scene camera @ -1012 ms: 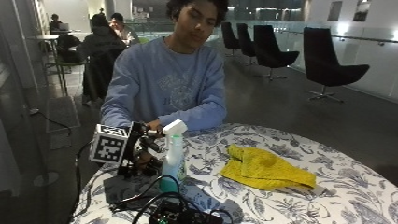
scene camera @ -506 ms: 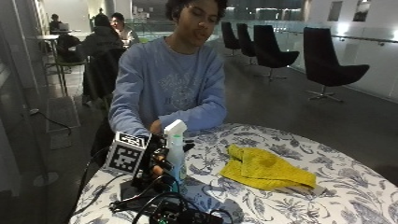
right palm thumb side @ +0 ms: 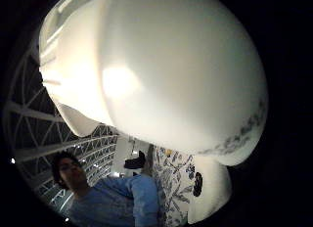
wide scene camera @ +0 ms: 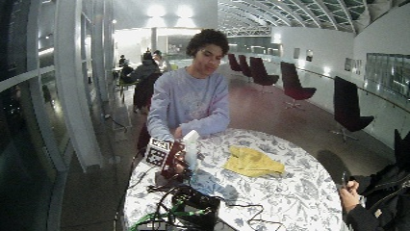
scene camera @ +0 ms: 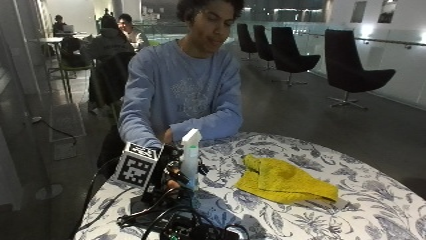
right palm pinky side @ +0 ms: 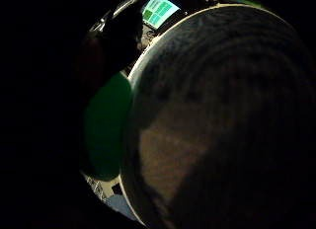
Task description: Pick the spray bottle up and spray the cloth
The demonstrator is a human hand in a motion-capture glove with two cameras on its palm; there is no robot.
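A person sits at a round table [scene camera: 373, 200] covered in a blue floral cloth. The spray bottle [scene camera: 190, 157] stands upright near the table's edge in front of them, white head on top, the lower body hard to make out behind the gloved right hand [scene camera: 170, 175]. That hand sits right against the bottle's side; the glove's rig hides the fingers, so I cannot tell whether they are wrapped round the bottle or only lie beside it. In the thumb side palm view the bottle's white head [right palm thumb side: 161, 70] fills nearly everything, so it is very close to the palm, with a strip of the patterned table and the person's blue sleeve below it. The little finger side palm view is mostly dark: a large rounded surface, and beside it a green shape I cannot name. The yellow cloth [scene camera: 283, 180] lies crumpled on the table, well apart from the bottle. The bare hand is hidden behind the bottle and glove
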